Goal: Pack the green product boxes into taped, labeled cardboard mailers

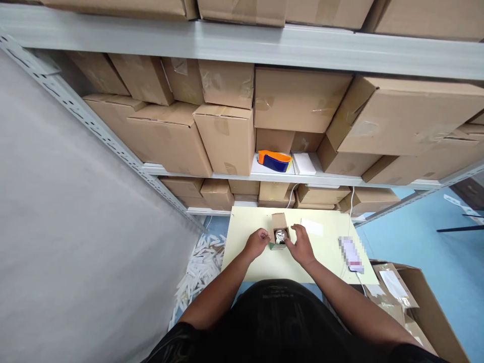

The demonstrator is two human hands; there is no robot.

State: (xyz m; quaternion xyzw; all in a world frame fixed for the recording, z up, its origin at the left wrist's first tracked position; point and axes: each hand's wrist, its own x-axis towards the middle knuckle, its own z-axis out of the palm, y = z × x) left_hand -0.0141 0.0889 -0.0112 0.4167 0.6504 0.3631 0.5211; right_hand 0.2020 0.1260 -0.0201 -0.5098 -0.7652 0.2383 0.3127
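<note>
A small open cardboard box point(279, 222) stands on the pale yellow table point(245, 262), its lid flap raised at the back. Something shiny and silver point(280, 234) sits inside it. My left hand point(257, 242) is curled against the box's left side and grips it. On the box's right side is my right hand point(300, 244), with its fingers bent and the fingertips at the box opening. A white slip point(312, 227) lies on the table just behind my right hand.
A phone point(351, 253) with a white cable lies at the table's right. An orange and blue tape dispenser point(275, 160) rests on a shelf among stacked cartons. White strips point(200, 267) litter the floor at left. An open carton point(434, 312) stands at lower right.
</note>
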